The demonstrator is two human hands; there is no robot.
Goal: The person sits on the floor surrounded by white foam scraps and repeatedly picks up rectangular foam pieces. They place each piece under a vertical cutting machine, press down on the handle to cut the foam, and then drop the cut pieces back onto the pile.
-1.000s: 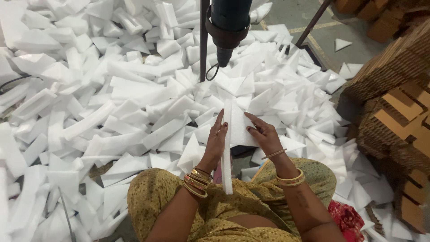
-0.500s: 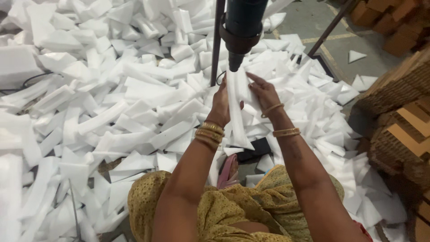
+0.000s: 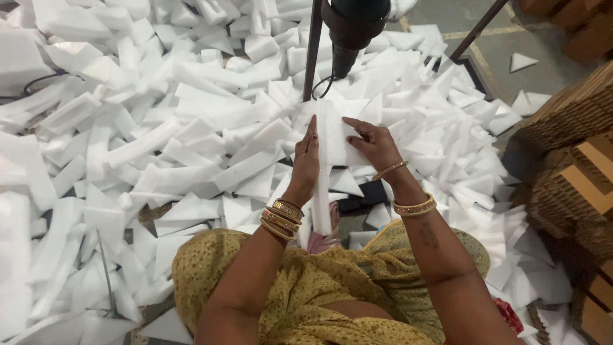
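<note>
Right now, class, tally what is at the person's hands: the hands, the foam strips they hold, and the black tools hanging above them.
Hands: 2, the left hand and the right hand
White foam strip pressed between the hands: 1
Black tool hanging above: 1
Total: 4

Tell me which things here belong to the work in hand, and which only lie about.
In use:
- white foam strip, between left hand and right hand
- black mounted tool above

Lying about:
- loose foam offcuts on floor
- stacked cardboard
- black cable
</note>
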